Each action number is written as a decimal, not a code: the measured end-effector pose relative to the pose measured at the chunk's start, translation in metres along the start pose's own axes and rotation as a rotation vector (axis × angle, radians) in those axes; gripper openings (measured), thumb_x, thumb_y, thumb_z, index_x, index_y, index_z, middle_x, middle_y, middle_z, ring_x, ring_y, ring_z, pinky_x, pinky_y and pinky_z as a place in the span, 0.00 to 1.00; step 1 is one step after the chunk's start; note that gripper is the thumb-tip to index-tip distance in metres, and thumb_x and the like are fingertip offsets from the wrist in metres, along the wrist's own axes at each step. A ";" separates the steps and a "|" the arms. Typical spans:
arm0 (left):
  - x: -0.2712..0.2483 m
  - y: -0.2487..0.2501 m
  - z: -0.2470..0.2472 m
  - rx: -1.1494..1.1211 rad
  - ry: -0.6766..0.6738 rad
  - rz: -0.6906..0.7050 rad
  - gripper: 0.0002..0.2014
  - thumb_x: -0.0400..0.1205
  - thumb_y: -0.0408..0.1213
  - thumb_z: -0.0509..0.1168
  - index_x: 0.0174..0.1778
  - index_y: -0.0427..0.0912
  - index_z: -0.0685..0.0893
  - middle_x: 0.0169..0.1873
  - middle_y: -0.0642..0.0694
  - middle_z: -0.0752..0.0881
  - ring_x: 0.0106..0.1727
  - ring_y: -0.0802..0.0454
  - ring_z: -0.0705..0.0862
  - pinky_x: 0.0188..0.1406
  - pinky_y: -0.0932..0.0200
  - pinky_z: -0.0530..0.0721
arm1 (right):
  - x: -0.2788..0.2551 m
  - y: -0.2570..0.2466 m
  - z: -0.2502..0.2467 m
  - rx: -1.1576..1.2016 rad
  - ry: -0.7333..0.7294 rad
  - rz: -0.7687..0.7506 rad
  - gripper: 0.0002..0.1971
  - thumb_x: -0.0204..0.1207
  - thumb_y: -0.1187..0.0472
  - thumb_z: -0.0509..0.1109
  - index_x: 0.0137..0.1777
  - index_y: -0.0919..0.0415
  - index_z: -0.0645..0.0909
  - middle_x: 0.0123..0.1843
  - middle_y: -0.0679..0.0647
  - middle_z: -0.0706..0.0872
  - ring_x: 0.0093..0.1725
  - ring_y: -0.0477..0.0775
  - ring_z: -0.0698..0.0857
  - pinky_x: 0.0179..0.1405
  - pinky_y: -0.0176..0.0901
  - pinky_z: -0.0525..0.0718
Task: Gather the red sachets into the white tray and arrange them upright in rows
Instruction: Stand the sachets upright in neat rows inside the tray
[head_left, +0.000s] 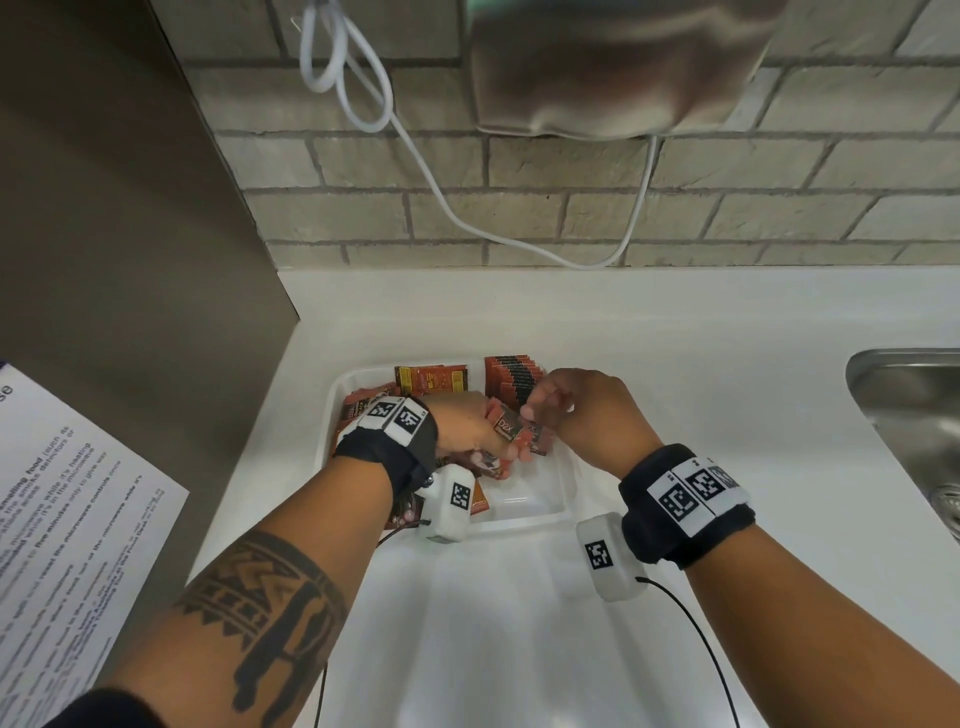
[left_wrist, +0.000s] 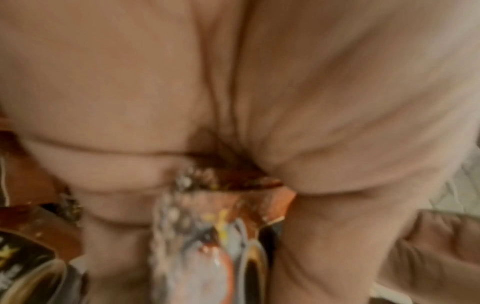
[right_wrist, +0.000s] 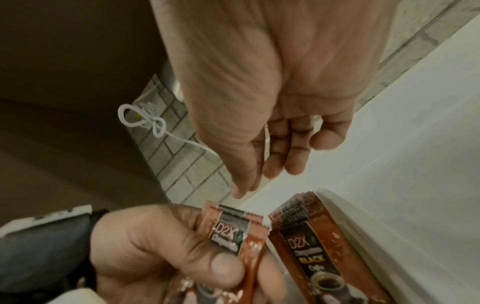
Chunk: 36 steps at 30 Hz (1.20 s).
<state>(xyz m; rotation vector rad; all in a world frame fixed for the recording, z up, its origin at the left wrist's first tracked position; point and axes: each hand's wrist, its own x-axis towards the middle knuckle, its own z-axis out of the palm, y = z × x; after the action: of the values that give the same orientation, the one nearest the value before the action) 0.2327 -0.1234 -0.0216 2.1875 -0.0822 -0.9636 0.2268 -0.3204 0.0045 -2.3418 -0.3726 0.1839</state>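
A white tray (head_left: 527, 501) sits on the white counter. At its back right stands a row of red D2X sachets (head_left: 511, 380) (right_wrist: 309, 240), upright against the tray's rim (right_wrist: 350, 222). Several more red sachets (head_left: 431, 380) lie loose at the back and left. My left hand (head_left: 480, 431) grips a small bunch of red sachets (head_left: 511, 434) (right_wrist: 233, 234) (left_wrist: 207, 226) over the tray's middle, thumb pressed on the front one. My right hand (head_left: 537, 410) (right_wrist: 259, 179) hovers just above that bunch's top edge, fingers loosely bent, holding nothing.
A steel sink (head_left: 909, 415) is set into the counter at the right. A printed paper sheet (head_left: 67, 519) lies on the left, beside a brown panel (head_left: 130, 234). A white cable (head_left: 441, 197) hangs down the brick wall from a wall unit (head_left: 597, 67).
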 end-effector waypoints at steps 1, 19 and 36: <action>-0.001 -0.003 -0.001 -0.072 0.018 0.031 0.30 0.62 0.60 0.82 0.55 0.44 0.92 0.54 0.41 0.92 0.60 0.36 0.89 0.69 0.34 0.82 | -0.002 -0.001 0.000 0.046 -0.011 0.000 0.02 0.75 0.55 0.78 0.43 0.50 0.87 0.38 0.43 0.88 0.37 0.39 0.84 0.35 0.23 0.76; -0.032 0.007 -0.013 0.277 0.347 0.056 0.10 0.84 0.47 0.69 0.44 0.45 0.90 0.41 0.48 0.91 0.43 0.50 0.88 0.41 0.57 0.83 | 0.003 0.004 -0.010 0.064 0.061 0.066 0.04 0.78 0.59 0.76 0.42 0.53 0.89 0.38 0.40 0.88 0.38 0.39 0.83 0.33 0.22 0.75; -0.018 0.027 0.008 0.646 0.048 -0.142 0.17 0.85 0.43 0.66 0.67 0.41 0.87 0.67 0.45 0.84 0.66 0.42 0.82 0.67 0.49 0.82 | 0.001 0.011 0.012 -0.104 0.013 0.052 0.06 0.75 0.62 0.74 0.41 0.53 0.92 0.40 0.47 0.88 0.42 0.44 0.84 0.36 0.26 0.74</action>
<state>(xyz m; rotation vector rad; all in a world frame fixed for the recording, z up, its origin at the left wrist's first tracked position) 0.2210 -0.1419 0.0034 2.8360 -0.2473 -1.0645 0.2275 -0.3196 -0.0112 -2.4551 -0.3219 0.1780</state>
